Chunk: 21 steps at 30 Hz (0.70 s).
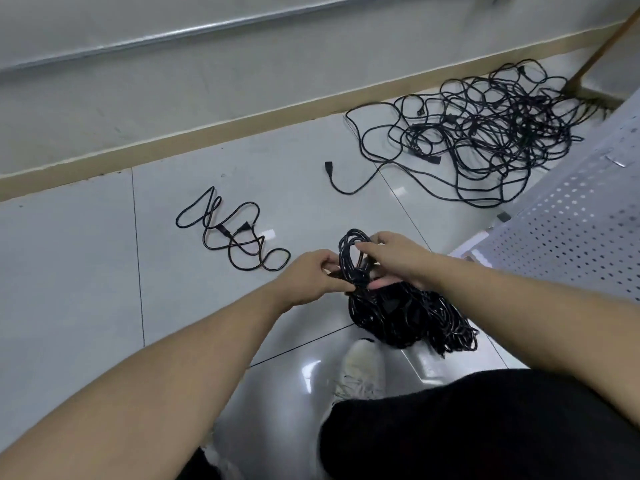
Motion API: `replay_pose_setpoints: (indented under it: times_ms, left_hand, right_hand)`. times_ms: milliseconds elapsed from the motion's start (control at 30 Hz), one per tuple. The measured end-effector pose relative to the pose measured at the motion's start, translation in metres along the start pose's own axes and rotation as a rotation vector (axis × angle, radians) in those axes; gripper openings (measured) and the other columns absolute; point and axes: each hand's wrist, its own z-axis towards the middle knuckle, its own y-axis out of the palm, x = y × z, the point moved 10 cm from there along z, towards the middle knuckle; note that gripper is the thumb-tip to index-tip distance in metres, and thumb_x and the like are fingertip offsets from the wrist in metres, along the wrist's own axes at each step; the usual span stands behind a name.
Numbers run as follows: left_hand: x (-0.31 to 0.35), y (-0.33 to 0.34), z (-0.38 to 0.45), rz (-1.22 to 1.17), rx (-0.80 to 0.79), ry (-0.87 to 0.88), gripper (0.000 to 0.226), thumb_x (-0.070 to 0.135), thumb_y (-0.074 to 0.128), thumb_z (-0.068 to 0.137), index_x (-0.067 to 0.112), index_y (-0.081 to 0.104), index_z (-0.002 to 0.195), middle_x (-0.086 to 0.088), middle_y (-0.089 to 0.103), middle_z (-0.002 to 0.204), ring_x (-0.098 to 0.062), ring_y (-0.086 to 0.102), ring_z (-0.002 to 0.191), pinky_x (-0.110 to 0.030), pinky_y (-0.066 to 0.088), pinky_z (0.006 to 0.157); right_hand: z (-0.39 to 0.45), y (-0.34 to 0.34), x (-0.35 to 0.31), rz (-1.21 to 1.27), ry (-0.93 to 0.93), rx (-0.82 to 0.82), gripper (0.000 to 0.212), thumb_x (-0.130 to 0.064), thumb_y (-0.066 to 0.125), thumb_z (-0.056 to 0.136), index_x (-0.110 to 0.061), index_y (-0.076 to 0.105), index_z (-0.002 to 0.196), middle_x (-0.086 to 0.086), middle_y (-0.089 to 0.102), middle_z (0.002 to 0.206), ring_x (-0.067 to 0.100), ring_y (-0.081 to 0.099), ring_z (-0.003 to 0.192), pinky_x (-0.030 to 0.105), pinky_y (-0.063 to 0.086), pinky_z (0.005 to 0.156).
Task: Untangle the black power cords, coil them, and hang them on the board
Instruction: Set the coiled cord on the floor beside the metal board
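Both hands are up front, working on one coiled cord (pixel 350 258) held above the floor (pixel 86 271). The left hand (pixel 308 278) has its fingers curled in and pinches the coil at its lower left side. The right hand (pixel 398 258) comes in from the other side, thumb and fingers wrapped over the top loops and the waist of the coil, so both are gripping the same cord.

Right under the hands sits a thick heap of cords (pixel 408 317) on the floor tiles, close to the person's white shoe (pixel 362 368) and the dark trouser leg (pixel 485 427). Can't tell whether the coil in hand touches that heap or just hangs in front of it.

Out on the floor to the left of the hands there's one loose cord (pixel 235 233) lying in lazy loops with both plugs in the middle. Toward the far right corner, near the beige skirting (pixel 207 133) along the wall, is the big tangle (pixel 485 133) of cords, with one plug end (pixel 329 167) trailing out toward the middle of the floor.

A white board with holes (pixel 571 230) fills the right edge, and a wooden broom handle (pixel 602 46) leans in the top right corner.
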Motion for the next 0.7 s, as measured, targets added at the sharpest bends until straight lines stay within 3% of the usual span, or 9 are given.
replay_pose_setpoints:
  times_ms: [67, 133, 233, 333, 433, 567, 700]
  left_hand:
    - [-0.031, 0.021, 0.024, 0.027, -0.049, -0.034, 0.033, 0.027, 0.086, 0.082, 0.023, 0.068, 0.109, 0.008, 0.071, 0.105, -0.006, 0.065, 0.09, -0.023, 0.053, 0.083]
    - [-0.063, 0.037, 0.047, 0.061, -0.054, -0.072, 0.018, 0.027, 0.081, 0.085, 0.024, 0.068, 0.097, 0.004, 0.074, 0.099, -0.015, 0.069, 0.091, -0.035, 0.056, 0.09]
    - [-0.102, 0.05, 0.077, 0.103, -0.006, -0.117, 0.013, 0.026, 0.072, 0.091, 0.027, 0.066, 0.08, 0.005, 0.074, 0.083, -0.019, 0.07, 0.086, -0.035, 0.055, 0.084]
    - [-0.139, 0.058, 0.093, 0.107, -0.004, -0.188, 0.014, 0.024, 0.061, 0.097, 0.017, 0.073, 0.094, 0.001, 0.073, 0.088, -0.021, 0.067, 0.089, -0.027, 0.049, 0.077]
    - [-0.166, 0.045, 0.097, 0.062, 0.066, -0.275, 0.022, 0.029, 0.057, 0.098, 0.02, 0.073, 0.11, -0.001, 0.073, 0.106, -0.026, 0.066, 0.104, -0.038, 0.053, 0.094]
    - [-0.174, 0.02, 0.093, 0.032, 0.081, -0.304, 0.029, 0.023, 0.057, 0.101, 0.016, 0.065, 0.128, -0.003, 0.065, 0.121, -0.024, 0.062, 0.112, -0.033, 0.048, 0.098]
    - [-0.183, -0.019, 0.088, 0.029, 0.177, -0.304, 0.029, 0.024, 0.056, 0.1, 0.019, 0.064, 0.127, -0.003, 0.065, 0.121, -0.021, 0.062, 0.108, -0.032, 0.05, 0.094]
  right_hand:
    - [0.028, 0.002, 0.034, -0.033, 0.082, -0.002, 0.033, -0.034, 0.063, 0.101, -0.006, 0.059, 0.117, 0.018, 0.069, 0.104, 0.027, 0.072, 0.075, 0.042, 0.065, 0.072]
    - [0.053, 0.006, 0.063, -0.059, 0.138, -0.009, 0.032, -0.035, 0.064, 0.1, -0.009, 0.062, 0.119, 0.018, 0.071, 0.11, 0.025, 0.073, 0.076, 0.038, 0.065, 0.069]
    - [0.084, 0.019, 0.098, -0.082, 0.201, -0.039, 0.028, -0.035, 0.066, 0.098, -0.015, 0.065, 0.118, 0.014, 0.07, 0.115, 0.025, 0.071, 0.088, 0.041, 0.064, 0.081]
    - [0.105, 0.033, 0.116, -0.079, 0.259, -0.079, 0.035, -0.025, 0.065, 0.099, -0.014, 0.058, 0.131, 0.02, 0.063, 0.11, 0.025, 0.06, 0.086, 0.039, 0.061, 0.084]
    - [0.115, 0.042, 0.109, -0.178, 0.257, -0.113, 0.057, -0.027, 0.064, 0.099, -0.019, 0.043, 0.151, 0.009, 0.062, 0.111, 0.023, 0.064, 0.086, 0.032, 0.058, 0.074]
    - [0.113, 0.058, 0.081, -0.303, 0.213, -0.156, 0.052, -0.027, 0.061, 0.099, -0.02, 0.045, 0.148, 0.006, 0.064, 0.105, 0.02, 0.068, 0.089, 0.036, 0.062, 0.084]
    - [0.117, 0.086, 0.06, -0.37, 0.166, -0.22, 0.051, -0.023, 0.059, 0.1, -0.017, 0.042, 0.147, 0.01, 0.065, 0.109, 0.024, 0.067, 0.09, 0.039, 0.061, 0.085]
